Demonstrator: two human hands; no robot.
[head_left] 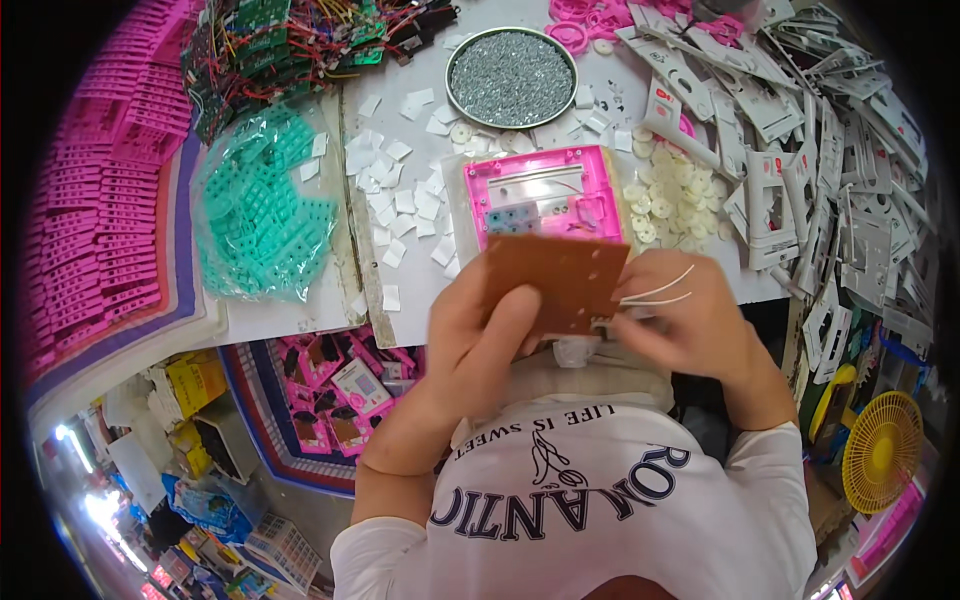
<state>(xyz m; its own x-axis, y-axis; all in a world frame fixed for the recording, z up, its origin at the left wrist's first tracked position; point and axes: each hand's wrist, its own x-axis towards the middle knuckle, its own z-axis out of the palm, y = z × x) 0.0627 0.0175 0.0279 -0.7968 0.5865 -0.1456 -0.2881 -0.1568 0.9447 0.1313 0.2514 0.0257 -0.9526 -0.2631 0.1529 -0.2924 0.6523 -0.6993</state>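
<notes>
My left hand (pixel 475 330) grips a brown circuit board (pixel 560 280), its thumb laid across the face. The board is held tilted over the near edge of a pink plastic casing (pixel 595 185) that lies open on the table. Two thin white wires (pixel 655 298) stick out at the board's right edge. Around them close the fingers of my right hand (pixel 690 315), slightly blurred; exactly where they pinch is partly hidden. Within the casing are a silvery strip (pixel 530 183) and a blue-grey block (pixel 512 218).
Beyond the casing stands a round tin of small metal screws (pixel 512 78). White square pads (pixel 400 200) and a bag of turquoise parts (pixel 265 205) lie left; cream discs (pixel 675 195) and white panels (pixel 775 205) right. Wired green boards (pixel 265 50) and stacked pink casings (pixel 95 220) fill the far left.
</notes>
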